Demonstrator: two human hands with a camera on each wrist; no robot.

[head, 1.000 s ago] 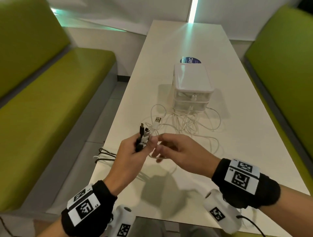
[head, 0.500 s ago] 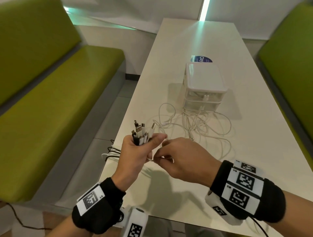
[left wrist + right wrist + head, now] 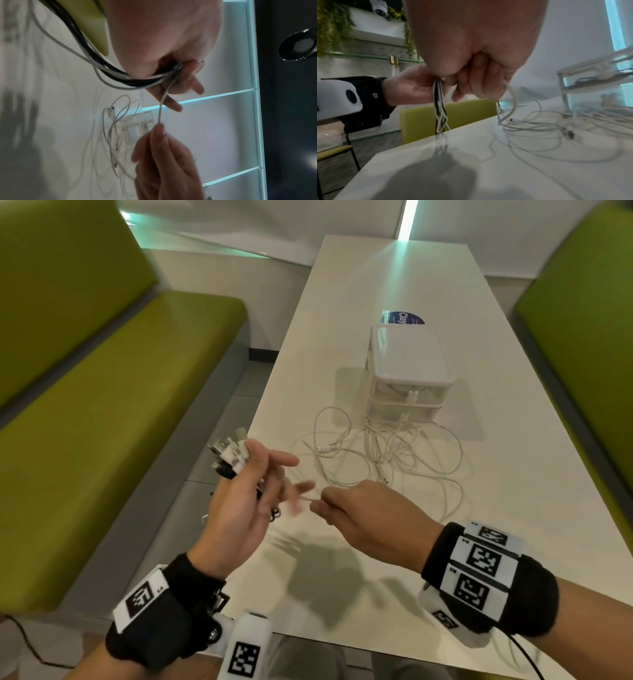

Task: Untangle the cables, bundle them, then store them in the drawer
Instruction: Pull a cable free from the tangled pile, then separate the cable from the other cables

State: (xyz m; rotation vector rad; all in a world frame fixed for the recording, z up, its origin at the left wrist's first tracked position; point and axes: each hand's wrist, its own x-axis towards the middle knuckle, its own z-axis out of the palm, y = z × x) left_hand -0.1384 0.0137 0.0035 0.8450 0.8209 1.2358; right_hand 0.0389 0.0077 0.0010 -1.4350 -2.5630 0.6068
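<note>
My left hand is raised over the table's left edge. Its thumb clamps a bundle of black and white cable ends, while the other fingers are spread and blurred. In the left wrist view the bundle loops under my left palm. My right hand pinches a single white cable that runs taut from the bundle to its fingertips. A tangle of loose white cables lies in front of the white two-drawer box; both drawers look closed.
The white table runs away from me between two green benches. A blue round sticker lies behind the drawer box. Cable strands hang from my left hand to the table's left edge.
My left hand has turned and spread its fingers, still clamping the plug ends. My right hand has drawn one white cable out to the right, away from the bundle.
</note>
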